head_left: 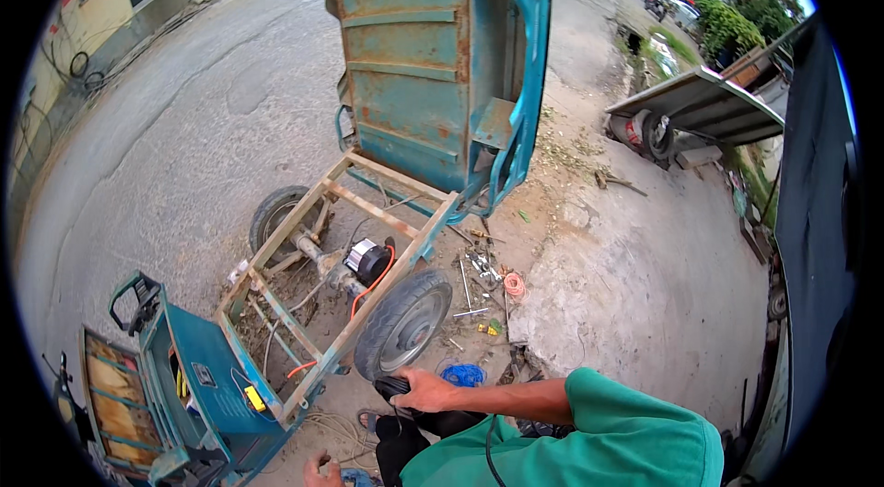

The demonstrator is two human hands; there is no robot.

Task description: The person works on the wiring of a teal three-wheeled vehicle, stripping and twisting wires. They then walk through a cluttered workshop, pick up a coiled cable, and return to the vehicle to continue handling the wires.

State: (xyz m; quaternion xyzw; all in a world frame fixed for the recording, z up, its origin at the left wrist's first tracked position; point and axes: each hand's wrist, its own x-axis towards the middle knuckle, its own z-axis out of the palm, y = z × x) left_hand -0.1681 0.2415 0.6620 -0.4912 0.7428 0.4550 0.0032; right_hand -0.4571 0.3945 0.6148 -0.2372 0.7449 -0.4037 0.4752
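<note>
My right hand reaches across in front of my green shirt, its fingers closed around a black object beside the rear wheel. A black cord hangs over my shirt; what kind of object I hold is not clear. Low at the bottom edge is my left hand, partly cut off, its fingers apart with nothing visible in them. Ahead stands the bare frame of a teal cargo tricycle, with a black-and-silver motor on its axle. Its rusty teal cargo bed is tipped upright.
Loose tools, a coil of pink cord and a blue bundle lie right of the wheel. The teal driver's seat box stands at left. A sheet-metal panel leans at far right, near a dark curtain.
</note>
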